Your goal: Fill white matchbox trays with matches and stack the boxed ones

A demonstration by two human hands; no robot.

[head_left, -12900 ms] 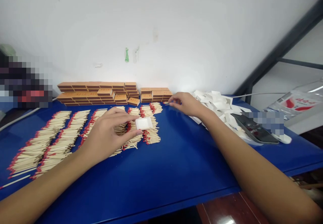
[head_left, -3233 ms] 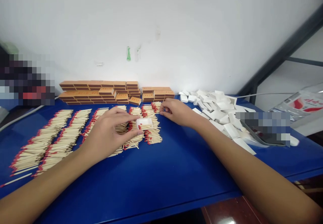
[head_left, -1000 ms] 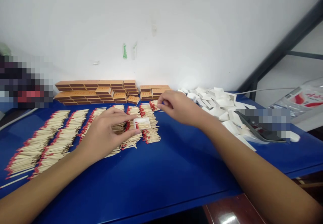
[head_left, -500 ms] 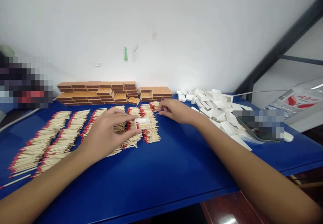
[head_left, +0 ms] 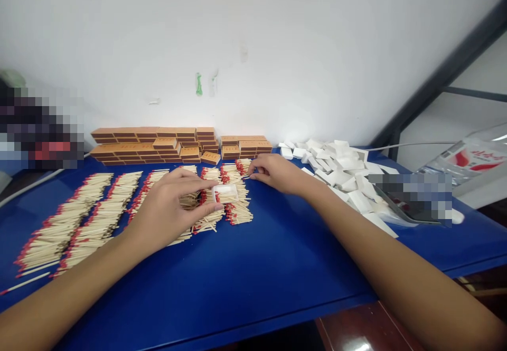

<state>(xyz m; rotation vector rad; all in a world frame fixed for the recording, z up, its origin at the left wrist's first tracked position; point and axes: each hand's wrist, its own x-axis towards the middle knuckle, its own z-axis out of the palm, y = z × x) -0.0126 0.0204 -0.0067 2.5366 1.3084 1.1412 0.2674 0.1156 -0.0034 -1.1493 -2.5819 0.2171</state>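
Note:
Between the thumb and fingers of my left hand [head_left: 168, 206] is a small white matchbox tray [head_left: 225, 189], tilted toward me, with a few red-headed matches lying in it. Beneath and beside it, rows of loose matches [head_left: 241, 217] cover the left and middle of the blue table [head_left: 285, 282]. My right hand [head_left: 279, 174] is at the far end of the rightmost row, thumb and fingertips pinched at a match whose end barely shows. Part of several rows is hidden behind my left hand and forearm.
Brown matchboxes [head_left: 134, 150] stand stacked along the wall, with a smaller stack [head_left: 253, 145] to their right. White trays [head_left: 344, 166] lie heaped beyond my right forearm. Near them is a dark, partly blurred flat object [head_left: 412, 203]. Wrapped plastic bottles [head_left: 471, 158] sit at far right.
The view has shifted very slightly. My right fingertips have closed in a little at the end of the match row; my left hand keeps the tray in the same place.

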